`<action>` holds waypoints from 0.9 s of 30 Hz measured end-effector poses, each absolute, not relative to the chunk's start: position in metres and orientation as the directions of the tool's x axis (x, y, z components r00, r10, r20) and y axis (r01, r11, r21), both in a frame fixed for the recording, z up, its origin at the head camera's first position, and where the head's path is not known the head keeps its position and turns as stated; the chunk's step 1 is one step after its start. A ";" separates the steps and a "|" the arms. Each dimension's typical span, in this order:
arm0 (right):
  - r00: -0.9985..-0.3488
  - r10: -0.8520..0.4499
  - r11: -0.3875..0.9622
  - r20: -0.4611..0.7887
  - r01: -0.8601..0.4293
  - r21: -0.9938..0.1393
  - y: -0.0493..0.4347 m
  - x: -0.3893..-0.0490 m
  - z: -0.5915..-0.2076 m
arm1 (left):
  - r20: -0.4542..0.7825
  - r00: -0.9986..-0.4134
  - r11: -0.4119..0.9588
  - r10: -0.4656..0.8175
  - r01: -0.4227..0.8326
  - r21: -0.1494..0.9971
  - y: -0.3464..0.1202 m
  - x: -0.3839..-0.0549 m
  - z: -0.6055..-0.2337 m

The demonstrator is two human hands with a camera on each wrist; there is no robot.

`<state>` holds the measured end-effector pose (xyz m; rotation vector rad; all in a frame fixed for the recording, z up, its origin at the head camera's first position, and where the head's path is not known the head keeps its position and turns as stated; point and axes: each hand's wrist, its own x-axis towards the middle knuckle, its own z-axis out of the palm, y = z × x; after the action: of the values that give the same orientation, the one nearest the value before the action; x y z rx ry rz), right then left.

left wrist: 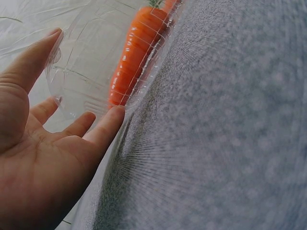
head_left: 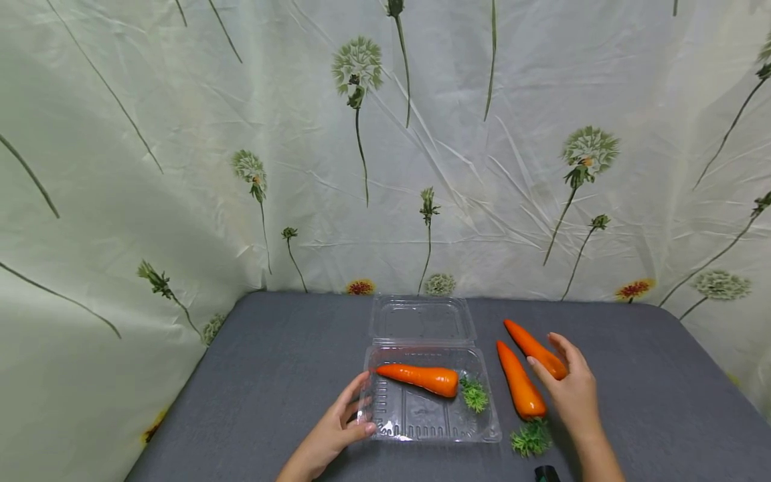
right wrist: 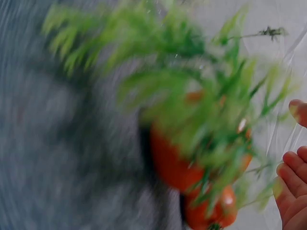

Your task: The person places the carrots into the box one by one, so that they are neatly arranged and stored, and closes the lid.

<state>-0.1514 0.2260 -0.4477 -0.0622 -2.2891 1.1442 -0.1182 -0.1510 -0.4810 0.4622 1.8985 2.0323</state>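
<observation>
A clear plastic clamshell box [head_left: 434, 428] stands with its lid folded back. Inside lies an orange carrot [head_left: 421, 378] with a green leafy top [head_left: 474, 395]. My left hand [head_left: 328, 428] rests against the box's left side, fingers spread and fairly straight, touching its wall and rim. Two more carrots lie to the right of the box: a nearer carrot [head_left: 519, 381] with leaves [head_left: 531, 437], and a farther carrot [head_left: 533, 347]. My right hand [head_left: 575, 395] is at the farther carrot's thick end, thumb and fingers apart; contact is unclear. Blurred leaves [right wrist: 182, 96] fill much of the right wrist view.
The grey cloth-covered table [head_left: 271, 375] extends to both sides. Behind it hangs a pale curtain [head_left: 301, 167] printed with dandelions. A small black object [head_left: 546, 474] shows at the bottom edge, left of the right forearm. The opened lid [head_left: 421, 321] lies behind the box.
</observation>
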 end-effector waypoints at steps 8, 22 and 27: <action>-0.841 0.260 0.698 0.475 -0.176 -0.694 0.238 -0.155 -0.461 | 0.008 -0.900 -0.064 0.436 -0.022 0.998 -0.152 -0.117 -0.481; -0.892 0.249 0.728 0.376 -0.084 -0.681 0.252 -0.153 -0.480 | -0.002 -0.897 -0.060 0.442 -0.032 0.998 -0.152 -0.117 -0.481; -0.908 0.258 0.721 0.329 -0.045 -0.692 0.254 -0.154 -0.482 | -0.001 -0.899 -0.061 0.439 -0.031 0.998 -0.152 -0.118 -0.481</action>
<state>-0.1538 0.2535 -0.4819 -0.1641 -2.5204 1.0288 -0.1176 -0.1517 -0.4807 0.4369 1.8946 2.0293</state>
